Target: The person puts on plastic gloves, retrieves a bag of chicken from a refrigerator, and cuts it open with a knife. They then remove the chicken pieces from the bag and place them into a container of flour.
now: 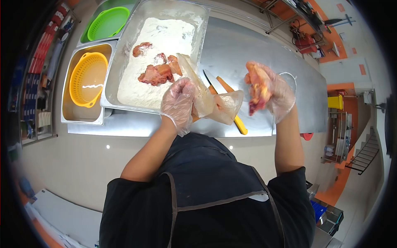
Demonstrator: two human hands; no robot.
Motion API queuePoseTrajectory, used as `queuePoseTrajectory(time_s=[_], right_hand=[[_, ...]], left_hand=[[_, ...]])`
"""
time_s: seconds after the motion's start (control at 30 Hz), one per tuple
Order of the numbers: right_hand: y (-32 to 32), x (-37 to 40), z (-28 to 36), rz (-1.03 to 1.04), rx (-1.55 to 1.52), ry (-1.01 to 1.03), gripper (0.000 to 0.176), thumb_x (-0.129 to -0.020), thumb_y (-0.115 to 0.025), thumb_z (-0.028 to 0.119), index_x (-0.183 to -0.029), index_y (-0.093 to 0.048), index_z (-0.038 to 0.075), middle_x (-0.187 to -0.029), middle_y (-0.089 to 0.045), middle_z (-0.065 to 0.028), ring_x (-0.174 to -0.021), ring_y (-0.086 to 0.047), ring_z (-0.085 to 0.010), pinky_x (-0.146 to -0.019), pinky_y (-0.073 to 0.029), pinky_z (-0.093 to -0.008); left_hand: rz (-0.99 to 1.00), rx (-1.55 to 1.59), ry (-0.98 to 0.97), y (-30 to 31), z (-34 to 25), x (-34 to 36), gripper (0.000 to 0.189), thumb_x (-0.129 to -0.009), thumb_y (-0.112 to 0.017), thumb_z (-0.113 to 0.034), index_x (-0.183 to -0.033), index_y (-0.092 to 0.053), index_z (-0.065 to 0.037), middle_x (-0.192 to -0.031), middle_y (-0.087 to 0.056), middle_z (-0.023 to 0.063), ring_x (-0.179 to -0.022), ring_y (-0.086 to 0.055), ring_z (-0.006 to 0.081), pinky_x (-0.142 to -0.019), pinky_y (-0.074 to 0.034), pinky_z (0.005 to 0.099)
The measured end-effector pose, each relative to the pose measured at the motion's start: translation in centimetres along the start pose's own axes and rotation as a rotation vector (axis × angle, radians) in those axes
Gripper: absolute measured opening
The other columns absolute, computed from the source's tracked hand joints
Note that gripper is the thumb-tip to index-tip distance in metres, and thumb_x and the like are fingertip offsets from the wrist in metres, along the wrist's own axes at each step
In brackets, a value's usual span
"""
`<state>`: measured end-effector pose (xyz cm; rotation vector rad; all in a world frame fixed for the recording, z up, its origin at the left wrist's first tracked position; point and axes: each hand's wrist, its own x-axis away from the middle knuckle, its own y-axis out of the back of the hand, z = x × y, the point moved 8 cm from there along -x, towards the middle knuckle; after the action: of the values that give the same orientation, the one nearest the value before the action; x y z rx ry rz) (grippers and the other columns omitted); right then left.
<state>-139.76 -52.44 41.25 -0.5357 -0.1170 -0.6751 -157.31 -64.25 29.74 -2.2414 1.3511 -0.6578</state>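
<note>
My left hand point(180, 99), in a clear plastic glove, is closed on a crumpled translucent plastic bag point(202, 97) at the front right corner of a deep metal pan point(111, 84). White flour point(136, 93) fills the bottom of that pan, and several pieces of raw marinated meat point(155, 75) lie on it. Over the table to the right, my gloved right hand point(282, 94) grips a raw piece of meat point(259, 84), likely chicken, hanging down from the fingers. Between my hands lies a knife point(240, 125) with a yellow handle, partly covered by the bag.
Left of the pan, a yellow basket point(74, 84) sits in a metal container point(66, 111), with a green basket point(94, 31) in another behind it. The steel table point(304, 93) stretches to the right. An orange-brown strip point(223, 84) lies by the knife.
</note>
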Motion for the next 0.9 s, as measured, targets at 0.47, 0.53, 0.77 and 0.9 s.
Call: queuePoseTrajectory(time_s=[0.47, 0.53, 0.77, 0.9], right_hand=[[-0.4, -2.2, -2.0, 0.088, -0.735, 0.253, 0.06, -0.08, -0.066, 0.006, -0.133, -0.038, -0.001, -0.116, -0.048, -0.0204, -0.094, -0.058, -0.0261, -0.082, -0.055, -0.037], [-0.7, -2.3, -2.4, 0.041, -0.659, 0.293, 0.061, -0.081, -0.068, 0.01, -0.134, -0.039, 0.002, -0.116, -0.05, -0.0189, -0.096, -0.059, -0.0264, -0.085, -0.054, -0.0394], [-3.3, -2.7, -3.1, 0.061, -0.546, 0.335, 0.059, -0.081, -0.067, 0.005, -0.133, -0.039, 0.001, -0.117, -0.049, -0.0184, -0.096, -0.059, -0.0273, -0.083, -0.054, -0.0372], [-4.6, -2.6, -2.6, 0.059, -0.391, 0.394, 0.062, -0.081, -0.071, 0.01, -0.135, -0.041, 0.009, -0.118, -0.053, -0.0187, -0.099, -0.06, -0.0291, -0.083, -0.055, -0.0396]], left_hand=[[-0.276, 0.003, -0.04, 1.8, -1.0, 1.5, 0.024, -0.096, -0.058, -0.018, -0.115, -0.051, -0.005, -0.087, -0.054, 0.0008, -0.072, -0.048, 0.0081, -0.068, -0.044, 0.0223], [-0.434, -0.279, -0.225, 2.9, -3.5, 2.1, 0.029, -0.093, -0.06, -0.016, -0.117, -0.049, -0.005, -0.091, -0.053, 0.0025, -0.074, -0.049, 0.0108, -0.071, -0.045, 0.0249], [0.033, -1.011, -1.097, -7.4, -11.7, 7.3, 0.032, -0.083, -0.068, -0.008, -0.112, -0.059, -0.001, -0.113, -0.059, 0.0129, -0.091, -0.061, 0.0231, -0.077, -0.051, 0.033], [0.178, -0.507, -0.273, -7.0, -7.7, 3.3, 0.035, -0.084, -0.067, -0.001, -0.117, -0.055, 0.001, -0.108, -0.061, 0.0121, -0.094, -0.058, 0.0121, -0.082, -0.051, 0.0301]])
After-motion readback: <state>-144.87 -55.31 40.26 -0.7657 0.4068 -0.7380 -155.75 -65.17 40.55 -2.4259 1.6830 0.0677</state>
